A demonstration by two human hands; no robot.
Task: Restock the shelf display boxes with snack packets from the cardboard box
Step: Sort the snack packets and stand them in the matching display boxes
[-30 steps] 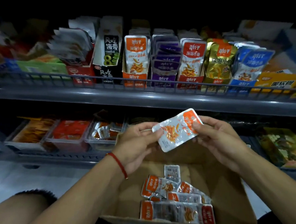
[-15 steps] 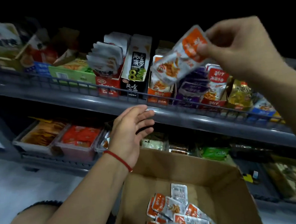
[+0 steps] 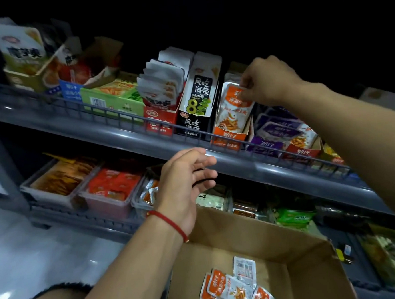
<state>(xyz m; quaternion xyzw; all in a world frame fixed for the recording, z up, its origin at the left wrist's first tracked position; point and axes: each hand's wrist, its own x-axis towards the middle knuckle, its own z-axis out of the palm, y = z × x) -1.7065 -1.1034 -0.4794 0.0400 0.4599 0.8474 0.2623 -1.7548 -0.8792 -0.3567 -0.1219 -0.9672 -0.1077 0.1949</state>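
Under my right fingertips: my right hand pinches the top edge of an orange-and-white snack packet, fingers curled onto its orange band.
Packet's lie: it stands upright with its long axis running down from my pinch, its lower end already inside the orange display box.
Key relation: the box sits directly below my pinch and slightly toward me, so I judge the coming move to be a short push down along the packet's own length, then a release.
Nearer hand: my right hand is on the packet; my left hand hangs well below and to the left, fingers relaxed and holding nothing, in front of the shelf rail.
Supply: the cardboard box lies far below my pinch, near my body, with more matching packets loose on its floor.
Materials: the packet is a thin glossy film pouch, flat with rounded corners, likely slippery and limp; the display box is printed card with a cut-down front; the carton is plain matte corrugated board.
Neighbours: a black carton stands just left of my packet, and purple packets lie to the right.
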